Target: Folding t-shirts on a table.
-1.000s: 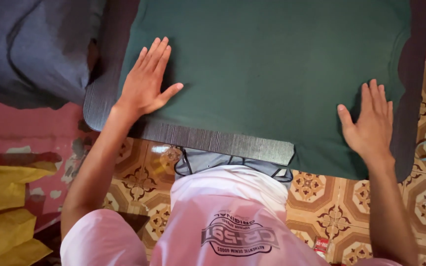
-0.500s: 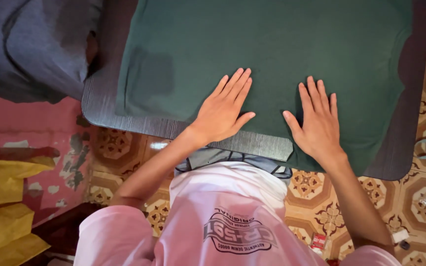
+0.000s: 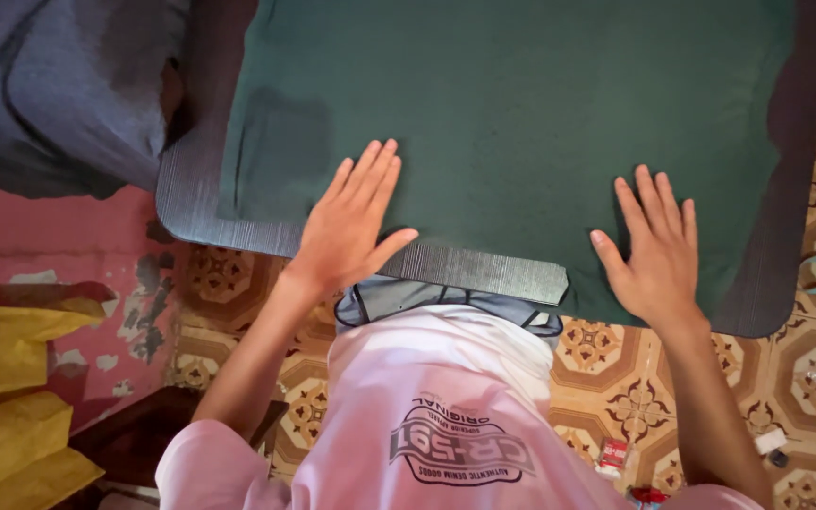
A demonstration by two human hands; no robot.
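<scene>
A dark green cloth (image 3: 521, 104) lies spread flat over a dark wood-grain table (image 3: 191, 198). My left hand (image 3: 351, 222) rests palm down on the cloth's near edge, fingers spread. Flat on the cloth near its near right corner lies my right hand (image 3: 658, 250), fingers apart too. Neither hand holds anything. The cloth's near right part hangs a little over the table's front edge.
A grey-blue garment (image 3: 59, 85) lies heaped at the table's far left. Yellow fabric (image 3: 2, 397) sits at the lower left. Patterned floor tiles (image 3: 805, 378) show below the table, with small bits of litter (image 3: 613, 456) on them.
Both hands have slid outward along the cloth from the middle, the left toward the left and the right toward the right, after having come together half a second before.
</scene>
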